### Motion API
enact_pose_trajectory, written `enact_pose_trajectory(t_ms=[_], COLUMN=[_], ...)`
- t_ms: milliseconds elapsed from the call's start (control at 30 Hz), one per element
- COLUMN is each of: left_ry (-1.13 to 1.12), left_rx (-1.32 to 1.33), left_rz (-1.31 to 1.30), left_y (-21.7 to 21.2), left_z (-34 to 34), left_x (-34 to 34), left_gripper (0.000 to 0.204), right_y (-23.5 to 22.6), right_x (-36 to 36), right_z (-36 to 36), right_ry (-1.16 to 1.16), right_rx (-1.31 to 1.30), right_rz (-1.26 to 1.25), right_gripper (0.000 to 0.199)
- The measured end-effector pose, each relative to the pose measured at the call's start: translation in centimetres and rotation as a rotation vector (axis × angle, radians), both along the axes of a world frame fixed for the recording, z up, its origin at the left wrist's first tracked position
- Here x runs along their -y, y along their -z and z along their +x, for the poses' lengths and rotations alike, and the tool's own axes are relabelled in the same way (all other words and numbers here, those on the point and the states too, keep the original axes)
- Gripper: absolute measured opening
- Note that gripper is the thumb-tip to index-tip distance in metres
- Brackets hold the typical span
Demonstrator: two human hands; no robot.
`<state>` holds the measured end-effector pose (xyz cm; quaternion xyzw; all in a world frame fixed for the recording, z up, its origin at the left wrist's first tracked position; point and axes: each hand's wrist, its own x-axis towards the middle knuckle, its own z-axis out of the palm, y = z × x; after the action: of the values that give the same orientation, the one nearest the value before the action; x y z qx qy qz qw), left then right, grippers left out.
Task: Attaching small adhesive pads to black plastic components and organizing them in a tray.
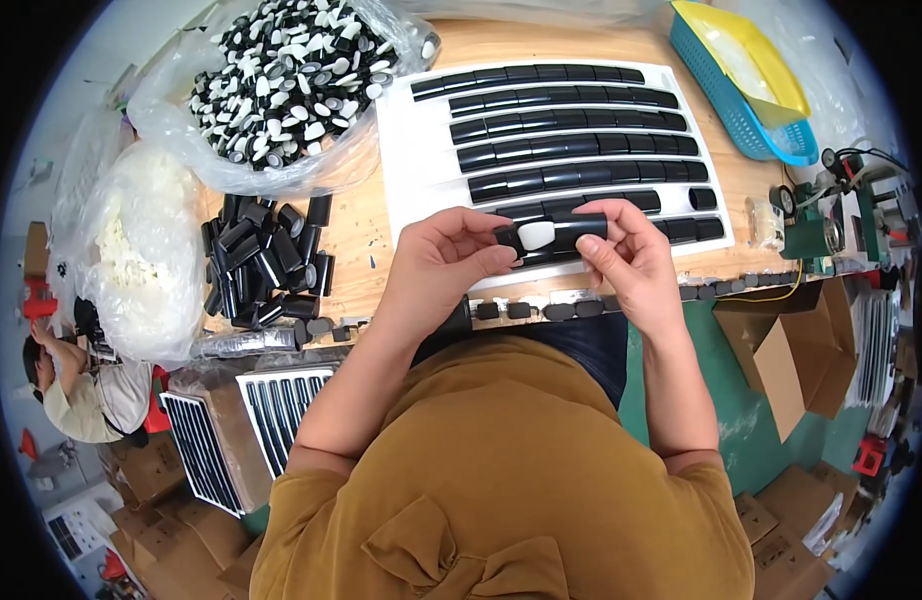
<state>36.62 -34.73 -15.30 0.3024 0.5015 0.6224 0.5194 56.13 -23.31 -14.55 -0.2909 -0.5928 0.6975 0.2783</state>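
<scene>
In front of my body, my left hand (pixel 449 252) pinches a small black piece with a white oval face (pixel 536 236), which looks like a cap. My right hand (pixel 633 262) grips a short glossy black tube (pixel 579 226) between thumb and fingers. The cap and tube meet end to end; whether they are joined I cannot tell. Beneath both hands lies a white sheet (pixel 418 150) bearing rows of black tubes (pixel 581 146). To the left is a loose pile of black tubes (pixel 271 255).
A clear plastic bag (pixel 171 125) holds many black and white caps (pixel 291 75). Nearby sits a bag of whitish pieces (pixel 141 250). Blue (pixel 716 85) and yellow (pixel 761 70) baskets stand at the far right. An open cardboard box (pixel 796 345) is below right; another person (pixel 91 395) is at far left.
</scene>
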Motion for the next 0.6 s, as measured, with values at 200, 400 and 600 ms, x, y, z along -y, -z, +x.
enact_pose_trajectory(t_ms=[200, 400, 600], left_ry=[0.069, 0.094, 0.118], left_rx=[0.006, 0.003, 0.036], left_rz=[-0.012, -0.047, -0.034], left_y=[-0.2, -0.4, -0.2], left_z=[0.7, 0.7, 0.8], left_x=[0.0, 0.2, 0.3], left_gripper=[0.026, 0.025, 0.024], right_y=[0.0, -0.2, 0.2], right_x=[0.7, 1.1, 1.6], right_z=[-0.2, -0.2, 0.0], right_ry=[-0.077, -0.098, -0.091], right_rx=[0.043, 0.082, 0.072], right_rz=[0.035, 0.077, 0.051], right_gripper=[0.026, 0.026, 0.026])
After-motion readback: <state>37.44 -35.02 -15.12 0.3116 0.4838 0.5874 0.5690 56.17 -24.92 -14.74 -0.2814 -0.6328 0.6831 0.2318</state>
